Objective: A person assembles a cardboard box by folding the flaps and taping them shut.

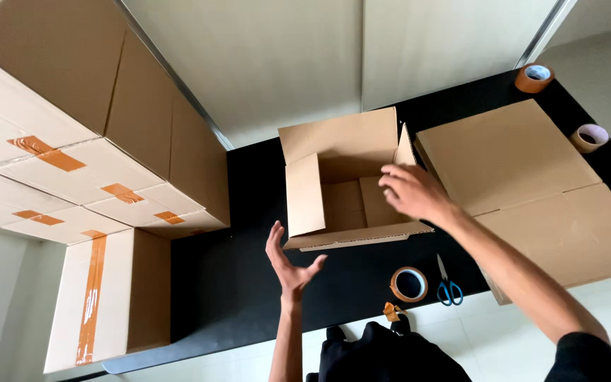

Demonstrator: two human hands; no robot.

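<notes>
Left hand (288,260) spread empty below open cardboard box (344,184), right hand (411,192) fingers splayed over its right edge

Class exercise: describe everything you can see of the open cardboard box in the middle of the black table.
The open cardboard box is plain brown corrugated card with no tape showing. It stands on the black table, its opening facing the camera and its flaps spread outward; the inside looks empty. The right hand is over its right edge, fingers at the opening, though contact is unclear. The left hand is open just below its near flap, apart from it. A flattened cardboard sheet lies close on its right.
</notes>
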